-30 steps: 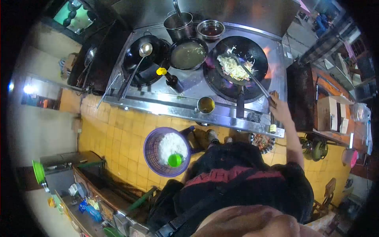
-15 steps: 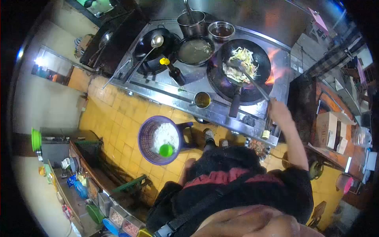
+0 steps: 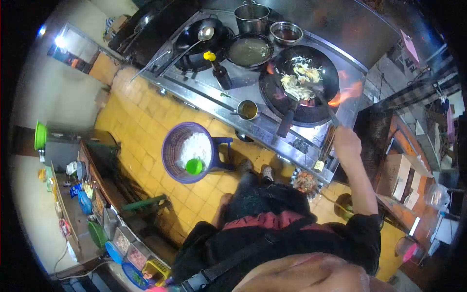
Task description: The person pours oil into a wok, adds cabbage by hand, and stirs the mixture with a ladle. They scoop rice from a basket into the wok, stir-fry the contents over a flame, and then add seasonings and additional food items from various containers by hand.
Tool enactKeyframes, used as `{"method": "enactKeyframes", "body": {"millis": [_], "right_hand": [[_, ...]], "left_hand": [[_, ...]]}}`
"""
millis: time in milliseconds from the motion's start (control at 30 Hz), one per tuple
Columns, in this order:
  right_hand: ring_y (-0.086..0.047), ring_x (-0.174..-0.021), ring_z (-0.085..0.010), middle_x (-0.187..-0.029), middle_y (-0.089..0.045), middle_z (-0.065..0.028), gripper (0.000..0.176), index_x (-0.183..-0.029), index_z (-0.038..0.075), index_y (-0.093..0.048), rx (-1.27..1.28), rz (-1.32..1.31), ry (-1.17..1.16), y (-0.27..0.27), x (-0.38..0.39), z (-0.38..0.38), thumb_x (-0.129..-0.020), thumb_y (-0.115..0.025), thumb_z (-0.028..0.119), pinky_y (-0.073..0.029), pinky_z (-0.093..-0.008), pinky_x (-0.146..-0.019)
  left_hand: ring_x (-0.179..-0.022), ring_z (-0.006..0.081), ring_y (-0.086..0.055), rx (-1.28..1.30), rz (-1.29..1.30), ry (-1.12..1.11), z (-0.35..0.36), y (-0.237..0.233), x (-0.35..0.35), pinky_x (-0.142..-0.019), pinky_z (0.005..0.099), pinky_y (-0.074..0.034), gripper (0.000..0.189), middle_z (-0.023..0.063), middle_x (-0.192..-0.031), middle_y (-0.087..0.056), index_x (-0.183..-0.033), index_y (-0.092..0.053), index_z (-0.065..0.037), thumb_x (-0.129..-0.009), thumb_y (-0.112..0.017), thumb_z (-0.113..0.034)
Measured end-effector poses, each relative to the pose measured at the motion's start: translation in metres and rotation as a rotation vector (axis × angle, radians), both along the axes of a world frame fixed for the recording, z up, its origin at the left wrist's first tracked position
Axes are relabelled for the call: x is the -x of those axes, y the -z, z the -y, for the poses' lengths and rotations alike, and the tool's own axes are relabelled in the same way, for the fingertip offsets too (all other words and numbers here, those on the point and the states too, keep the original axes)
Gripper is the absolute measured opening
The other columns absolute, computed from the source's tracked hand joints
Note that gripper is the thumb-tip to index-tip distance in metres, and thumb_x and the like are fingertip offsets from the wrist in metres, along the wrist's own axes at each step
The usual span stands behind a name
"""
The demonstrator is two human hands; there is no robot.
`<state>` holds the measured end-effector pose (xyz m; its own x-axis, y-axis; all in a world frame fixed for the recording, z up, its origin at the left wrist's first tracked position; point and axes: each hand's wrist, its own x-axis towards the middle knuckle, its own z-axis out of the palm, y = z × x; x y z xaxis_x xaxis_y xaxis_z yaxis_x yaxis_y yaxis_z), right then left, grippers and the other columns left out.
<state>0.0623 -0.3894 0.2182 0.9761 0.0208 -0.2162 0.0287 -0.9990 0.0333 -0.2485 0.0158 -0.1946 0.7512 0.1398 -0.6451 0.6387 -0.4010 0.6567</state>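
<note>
My right hand (image 3: 347, 144) is closed round the handle of a wok spatula (image 3: 329, 108) and stretches out at the right side of the stove. The spatula's far end reaches into a black wok (image 3: 327, 61), among pale shredded food (image 3: 297, 87) that looks like noodles or cut vegetables. Flames (image 3: 346, 92) flare up past the wok's right rim. The wok's own dark handle (image 3: 286, 124) points toward me, with no hand on it. Low beside my body hangs my left hand (image 3: 224, 199), away from the stove, its fingers mostly hidden.
Left of the wok stand a pan of liquid (image 3: 249, 52), a yellow-capped bottle (image 3: 221, 75) and another wok with a ladle (image 3: 206, 33). A small metal cup (image 3: 247, 110) sits near the stove's front edge. On my left is a purple basket (image 3: 168, 151) holding white contents and a green bowl (image 3: 194, 166).
My right hand has drawn slightly back toward me with the spatula. The food in the wok has been stirred into looser clumps. The whole view has shifted a little.
</note>
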Motion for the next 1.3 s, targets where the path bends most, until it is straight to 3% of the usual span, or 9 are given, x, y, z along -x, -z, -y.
{"method": "enactKeyframes", "body": {"millis": [233,367,500,600,733,967,1033,1133,1300], "right_hand": [[-0.062,-0.073,-0.0377,-0.075,-0.06,-0.0244,0.024,-0.096,-0.007,-0.054,-0.149,0.276,-0.183,0.11,-0.023,0.007,-0.083,-0.041,0.008,-0.05,-0.0451,-0.065],[-0.062,-0.075,-0.0379,-0.079,-0.06,-0.0261,0.024,-0.094,-0.007,-0.054,-0.053,0.096,-0.048,-0.009,0.009,-0.02,-0.086,-0.039,0.009,-0.051,-0.0468,-0.062],[-0.063,-0.072,-0.0346,-0.077,-0.06,-0.0252,0.026,-0.1,-0.008,-0.053,-0.026,0.238,0.051,0.116,-0.036,-0.027,-0.085,-0.043,0.011,-0.052,-0.0424,-0.059],[-0.063,-0.075,-0.034,-0.078,-0.061,-0.023,0.028,-0.105,-0.008,-0.051,0.044,0.328,-0.109,0.105,-0.019,-0.036,-0.083,-0.044,0.009,-0.052,-0.0417,-0.064],[-0.063,-0.08,-0.0306,-0.077,-0.062,-0.0158,0.031,-0.108,-0.004,-0.052,-0.005,0.104,0.029,0.009,0.008,-0.031,-0.078,-0.048,0.005,-0.051,-0.0418,-0.066],[-0.062,-0.083,-0.0362,-0.085,-0.062,-0.0212,0.028,-0.109,-0.001,-0.05,-0.064,0.098,0.165,0.147,-0.029,-0.056,-0.083,-0.043,0.008,-0.052,-0.044,-0.068],[-0.061,-0.084,-0.0365,-0.087,-0.062,-0.022,0.029,-0.109,-0.001,-0.05,-0.036,0.149,0.003,0.145,-0.018,-0.012,-0.083,-0.044,0.008,-0.051,-0.0447,-0.07],[-0.061,-0.086,-0.0367,-0.089,-0.061,-0.0228,0.031,-0.109,-0.002,-0.05,0.005,-0.055,0.03,0.025,0.01,-0.032,-0.08,-0.045,0.01,-0.049,-0.0464,-0.072],[-0.06,-0.084,-0.0368,-0.089,-0.061,-0.023,0.031,-0.105,0.0,-0.053,0.016,0.17,0.19,0.091,-0.017,-0.041,-0.077,-0.047,0.012,-0.047,-0.0473,-0.072]], "left_hand": [[-0.08,0.0194,-0.06,0.065,-0.008,-0.193,0.012,-0.028,-0.029,-0.065,0.0321,-0.047,0.028,0.0109,-0.086,-0.063,-0.096,-0.062,-0.004,-0.08,-0.054,-0.025],[-0.072,0.0194,-0.061,0.238,-0.132,-0.487,-0.003,-0.031,-0.03,-0.049,0.0301,-0.046,0.024,0.0098,-0.084,-0.061,-0.1,-0.059,-0.006,-0.079,-0.055,-0.016],[-0.066,0.0172,-0.058,0.148,0.109,-0.085,-0.043,-0.005,-0.016,-0.051,0.0296,-0.046,0.022,0.0073,-0.08,-0.058,-0.096,-0.058,-0.004,-0.08,-0.053,-0.019],[-0.07,0.0175,-0.058,0.229,-0.004,-0.365,-0.048,-0.029,-0.008,-0.057,0.0308,-0.048,0.022,0.0057,-0.078,-0.057,-0.091,-0.059,-0.003,-0.081,-0.052,-0.021],[-0.072,0.0187,-0.056,0.162,0.171,-0.081,-0.092,0.028,0.021,-0.061,0.0302,-0.047,0.02,0.0056,-0.076,-0.056,-0.082,-0.058,-0.004,-0.08,-0.055,-0.023],[-0.077,0.0223,-0.058,0.05,0.058,0.147,-0.106,0.007,-0.002,-0.063,0.0323,-0.048,0.02,0.007,-0.086,-0.058,-0.095,-0.058,-0.008,-0.081,-0.054,-0.022],[-0.08,0.0221,-0.058,0.748,-0.116,-0.481,-0.116,0.006,-0.003,-0.067,0.0342,-0.048,0.025,0.0079,-0.093,-0.057,-0.104,-0.053,-0.009,-0.082,-0.053,-0.021],[-0.079,0.0207,-0.058,0.504,-0.059,-0.72,-0.103,-0.022,-0.003,-0.065,0.0347,-0.048,0.027,0.0073,-0.095,-0.057,-0.108,-0.05,-0.009,-0.084,-0.051,-0.023],[-0.079,0.0212,-0.057,0.502,-0.076,-0.773,-0.082,-0.049,0.0,-0.064,0.0321,-0.048,0.028,0.0065,-0.094,-0.056,-0.107,-0.051,-0.007,-0.084,-0.051,-0.022]]}}
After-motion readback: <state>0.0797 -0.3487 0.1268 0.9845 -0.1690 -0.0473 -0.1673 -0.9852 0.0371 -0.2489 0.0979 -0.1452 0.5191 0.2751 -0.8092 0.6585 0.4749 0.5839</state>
